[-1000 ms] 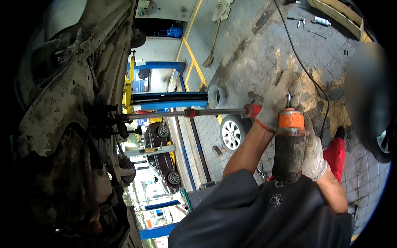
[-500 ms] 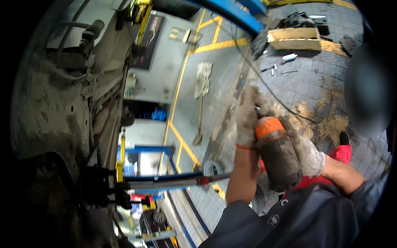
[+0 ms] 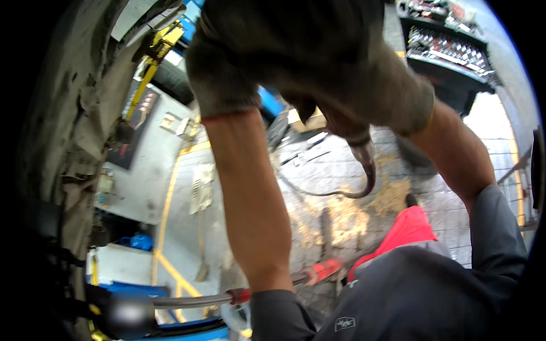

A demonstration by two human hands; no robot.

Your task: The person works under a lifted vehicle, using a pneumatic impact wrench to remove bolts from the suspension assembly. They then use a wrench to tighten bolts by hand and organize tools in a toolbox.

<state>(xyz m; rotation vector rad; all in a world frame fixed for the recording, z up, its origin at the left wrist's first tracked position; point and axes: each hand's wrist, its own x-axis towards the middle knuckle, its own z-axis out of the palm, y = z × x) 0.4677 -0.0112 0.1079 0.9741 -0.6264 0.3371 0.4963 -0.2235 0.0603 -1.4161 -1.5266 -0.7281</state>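
Both my hands are raised close to the camera in dirty knitted work gloves. My left hand [image 3: 224,74] is at the upper left of the dark mass, its fingers hidden against it. My right hand [image 3: 392,85] is wrapped on the other side. Between them is a corded power tool, dark and blurred; its lower handle [image 3: 344,122] shows below the gloves. A cable [image 3: 369,176] hangs from the handle and curves left toward the floor. The tool's working end is hidden.
A vehicle underside [image 3: 85,113] fills the left. A metal pole [image 3: 193,301] with a red section crosses below my left forearm. A black tool cart [image 3: 449,74] with rows of tools stands at upper right. A broom [image 3: 202,244] lies on the floor, near yellow lines.
My hands have lifted the orange-and-black tool from chest height up toward the camera. The view has turned, bringing the tool cart into sight.
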